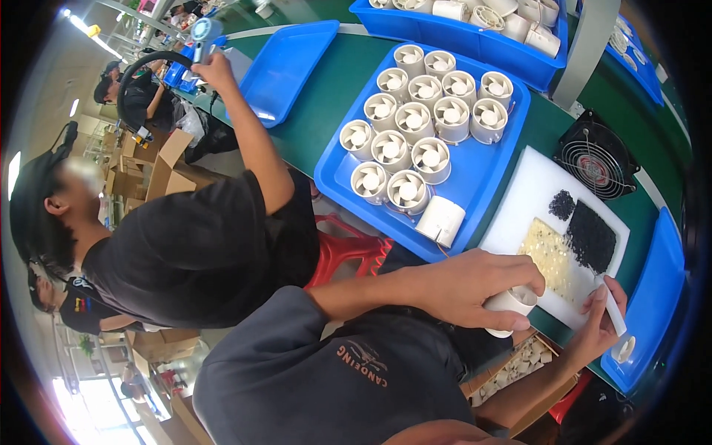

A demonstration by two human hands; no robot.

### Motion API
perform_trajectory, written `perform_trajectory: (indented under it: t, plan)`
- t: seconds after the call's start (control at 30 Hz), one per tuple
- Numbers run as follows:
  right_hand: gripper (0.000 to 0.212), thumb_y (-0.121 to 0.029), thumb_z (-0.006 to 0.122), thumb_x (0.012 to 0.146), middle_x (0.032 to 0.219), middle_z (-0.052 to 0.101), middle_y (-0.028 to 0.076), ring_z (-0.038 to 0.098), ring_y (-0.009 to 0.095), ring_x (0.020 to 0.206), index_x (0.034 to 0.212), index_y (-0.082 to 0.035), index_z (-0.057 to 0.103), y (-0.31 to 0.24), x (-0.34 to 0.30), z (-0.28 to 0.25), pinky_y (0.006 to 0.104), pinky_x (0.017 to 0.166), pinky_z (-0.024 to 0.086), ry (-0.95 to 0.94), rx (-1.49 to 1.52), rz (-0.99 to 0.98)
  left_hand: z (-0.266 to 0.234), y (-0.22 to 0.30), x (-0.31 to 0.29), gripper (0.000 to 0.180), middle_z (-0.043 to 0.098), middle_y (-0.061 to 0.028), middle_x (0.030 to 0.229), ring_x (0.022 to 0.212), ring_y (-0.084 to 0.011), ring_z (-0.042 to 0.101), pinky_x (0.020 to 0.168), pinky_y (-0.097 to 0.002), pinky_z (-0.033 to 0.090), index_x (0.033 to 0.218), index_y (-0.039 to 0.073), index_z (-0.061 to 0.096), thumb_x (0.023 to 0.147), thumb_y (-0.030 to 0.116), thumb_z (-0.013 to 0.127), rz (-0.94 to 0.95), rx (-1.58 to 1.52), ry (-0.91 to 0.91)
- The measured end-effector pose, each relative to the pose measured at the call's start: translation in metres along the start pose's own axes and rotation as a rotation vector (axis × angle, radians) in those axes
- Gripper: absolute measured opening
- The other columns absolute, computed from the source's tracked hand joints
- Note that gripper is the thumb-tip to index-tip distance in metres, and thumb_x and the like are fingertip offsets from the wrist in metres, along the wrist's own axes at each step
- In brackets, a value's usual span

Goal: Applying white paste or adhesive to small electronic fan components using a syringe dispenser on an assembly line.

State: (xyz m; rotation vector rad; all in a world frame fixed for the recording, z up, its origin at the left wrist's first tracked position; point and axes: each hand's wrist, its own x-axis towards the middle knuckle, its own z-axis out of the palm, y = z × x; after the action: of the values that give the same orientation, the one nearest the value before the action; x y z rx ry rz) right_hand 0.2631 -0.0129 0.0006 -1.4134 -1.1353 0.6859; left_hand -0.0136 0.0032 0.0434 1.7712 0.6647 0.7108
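My left hand (478,285) is closed around a small white cylindrical fan housing (512,304), above the near edge of the foam board. To its right, my right hand (592,326) grips a slim white strip-like tool (615,308), its tip hidden by the fingers. That hand is beside the white foam board (528,174), which carries a sheet of tiny cream pieces (547,252), a dark mass of small black parts (591,236) and a smaller black heap (561,205). Ahead, several white fans stand in a blue tray (475,194), with one fan lying on its side (441,222).
A black fan with a metal guard (593,163) stands behind the board. A blue bin (460,33) of white housings is at the back. On the right lies another blue tray (656,297); a box of white parts (519,371) is below. A co-worker (178,245) sits left.
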Motion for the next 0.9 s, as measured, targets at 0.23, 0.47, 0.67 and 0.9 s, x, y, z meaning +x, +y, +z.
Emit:
perform_trajectory:
  t: [0.23,0.47,0.67,0.9]
  plan:
    - [0.021,-0.008,0.067,0.095,0.092,0.065,0.002,0.053,0.006,0.072,0.114,0.001,0.068,0.002,-0.012,-0.02,0.0189,0.063,0.04,0.113,-0.055,0.029,0.006,-0.005,0.008,0.042,0.061,-0.0111,0.11,0.095,-0.0335,0.065,0.078,-0.0383,0.051,0.122,0.007,0.055,0.091,0.028,0.073,0.024,0.053,-0.048]
    - [0.014,-0.002,0.073,0.091,0.088,0.067,0.001,0.055,0.003,0.068,0.105,0.001,0.072,-0.009,0.007,0.007,0.0172,0.058,0.042,0.122,0.164,0.022,-0.004,-0.007,0.011,0.043,0.065,-0.0153,0.108,0.094,-0.0313,0.067,0.081,-0.0339,0.052,0.12,0.003,0.062,0.083,0.016,0.078,-0.024,0.082,0.001]
    - [0.013,-0.007,0.075,0.091,0.082,0.066,0.0,0.056,0.001,0.067,0.1,0.0,0.07,-0.006,0.006,0.007,0.0158,0.057,0.041,0.151,0.095,-0.038,0.0,-0.019,0.015,0.044,0.065,-0.0168,0.106,0.092,-0.0289,0.065,0.081,-0.0325,0.051,0.119,-0.001,0.063,0.079,0.014,0.077,-0.04,-0.021,-0.019]
    - [0.011,-0.004,0.077,0.086,0.081,0.068,-0.001,0.055,0.0,0.065,0.095,0.0,0.071,-0.004,0.001,-0.002,0.0152,0.054,0.041,0.135,-0.057,-0.086,0.005,-0.019,0.012,0.047,0.065,-0.0164,0.106,0.092,-0.0262,0.064,0.081,-0.0314,0.049,0.118,-0.002,0.063,0.077,0.015,0.077,-0.054,-0.078,0.019]
